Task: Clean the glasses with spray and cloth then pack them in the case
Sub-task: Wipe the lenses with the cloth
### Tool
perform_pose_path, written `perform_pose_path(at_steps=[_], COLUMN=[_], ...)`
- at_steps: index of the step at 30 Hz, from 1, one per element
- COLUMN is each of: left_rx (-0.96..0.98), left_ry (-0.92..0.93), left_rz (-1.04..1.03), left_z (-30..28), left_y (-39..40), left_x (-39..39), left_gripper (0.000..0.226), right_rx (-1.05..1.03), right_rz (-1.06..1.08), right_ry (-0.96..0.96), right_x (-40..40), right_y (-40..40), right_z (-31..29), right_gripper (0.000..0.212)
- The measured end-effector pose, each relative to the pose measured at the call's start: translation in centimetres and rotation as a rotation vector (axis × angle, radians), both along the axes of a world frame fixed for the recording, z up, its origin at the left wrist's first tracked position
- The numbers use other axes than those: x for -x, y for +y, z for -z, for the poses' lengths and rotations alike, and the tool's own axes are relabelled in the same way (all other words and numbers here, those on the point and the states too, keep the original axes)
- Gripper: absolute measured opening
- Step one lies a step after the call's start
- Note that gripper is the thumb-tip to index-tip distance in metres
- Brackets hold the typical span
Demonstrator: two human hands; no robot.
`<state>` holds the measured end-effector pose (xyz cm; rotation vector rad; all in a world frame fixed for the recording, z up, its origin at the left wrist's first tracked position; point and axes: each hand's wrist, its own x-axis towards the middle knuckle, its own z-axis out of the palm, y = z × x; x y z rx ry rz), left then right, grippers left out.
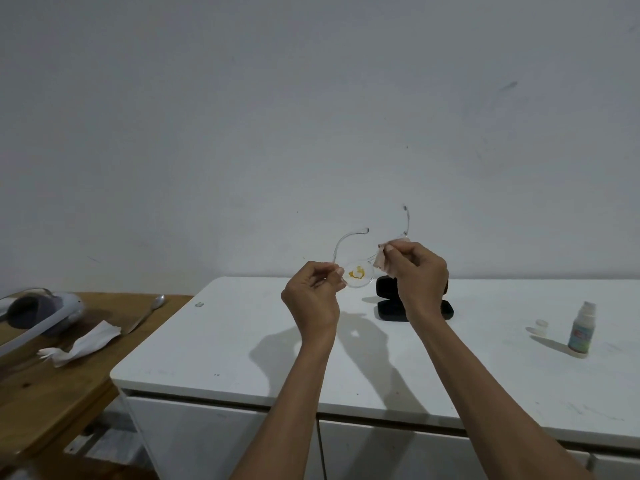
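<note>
Both hands are raised in front of the person, above the white bench [242, 341], with the glasses [360, 271] held between them. The left hand [313, 296] pinches the outer edge of one lens, its fingers curled in around the rim. The right hand [420, 275] grasps a pale cloth [384, 258] and presses it around the other lens, so that lens is wholly covered.

The frame's long axis runs roughly from one hand to the other, rising slightly toward the right hand, and the two clear temples point up and away from the person toward the wall. The exposed lens lies just beside the left hand's fingertips and carries a yellowish smear near its middle. The cloth is on the far side of the bridge from that smear, so I judge that the wiping must cross toward the left hand to reach it.

The black case [388, 308] lies open on the bench below and just beyond the right hand, whose wrist hides part of it. The spray bottle [581, 329] stands well off to the outer side of the right hand, uncapped as far as I can tell, with a small pale cap [542, 325] near it on the side toward that hand.

The clear frame is hard to trace against the wall, and whether the covered lens is clean cannot be told.
</note>
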<state>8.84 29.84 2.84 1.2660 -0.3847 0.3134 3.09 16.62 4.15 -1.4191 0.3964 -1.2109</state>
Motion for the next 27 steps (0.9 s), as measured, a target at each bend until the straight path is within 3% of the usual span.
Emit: perform_pose_path(at_steps=[4,7,15,20,27], left_rx=[-0.016,-0.062,-0.105,-0.089,-0.121], left_ry=[0.053,0.061,0.012,-0.007,-0.080], left_rz=[0.008,-0.010,-0.086,-0.141,-0.189], left_z=[0.6,1.1,1.1,0.9,1.1], left_y=[0.6,1.1,0.8,0.6,-0.4], left_x=[-1.2,-1.7,-2.2,-2.1,-1.1], left_gripper=[0.013,0.019,0.018,0.015,0.013], right_rx=[0.170,0.161,-0.104,-0.312,-0.383], right_rz=[-0.124,-0.178,-0.116,-0.210,-0.298], right_ry=[0.235,0.266,0.064,0.000,-0.040], right_x=[0.9,1.4,1.8,1.0,-0.8], right_y=[-1.6,-2.0,-0.9,1.2,5.3], right_z=[0.3,0.9,2.6,3.8,4.0], right_gripper=[0.011,0.008,0.011,0.011,0.010])
